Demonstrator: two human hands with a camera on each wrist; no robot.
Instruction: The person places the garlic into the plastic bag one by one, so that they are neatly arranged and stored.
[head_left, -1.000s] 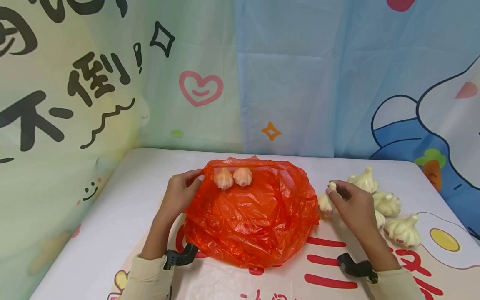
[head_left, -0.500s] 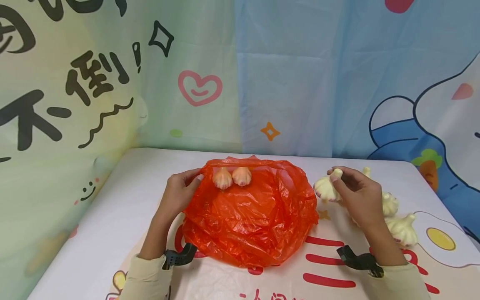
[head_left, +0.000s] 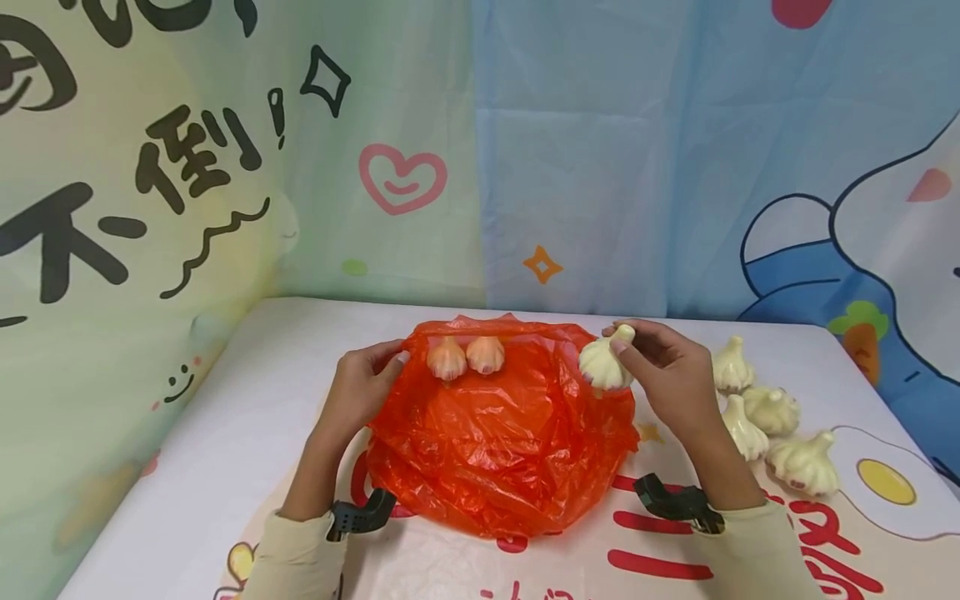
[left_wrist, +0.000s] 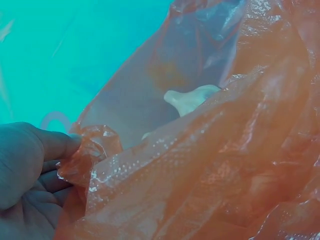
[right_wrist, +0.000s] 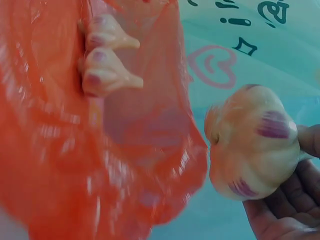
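A person's right hand (head_left: 671,375) holds a white garlic bulb (head_left: 604,363) by its stem tip, fingers (head_left: 627,347) pinched around the top, at the right-hand rim of a crumpled orange plastic bag (head_left: 502,442) on the counter (head_left: 262,392). Half a second earlier the same hand held the bulb clear of the bag, above the pile to its right; a second ago it was low among that pile, fingers closing on the stem. The bulb has since travelled leftward and now overlaps the bag's edge in the head view. The right wrist view shows it resting against the curled fingers (right_wrist: 280,220), purple streaks on its skin, with the bag's opening just beside it.

The left hand (head_left: 363,387) has not shifted: its thumb and fingers pinch the bag's left rim, holding the mouth up. Two garlic bulbs (head_left: 467,357) lie inside the bag near its far edge, side by side, as before. Four loose bulbs (head_left: 765,417) remain on the counter to the right, near a printed fried egg (head_left: 888,482). Cartoon-printed sheets (head_left: 225,167) hang behind.
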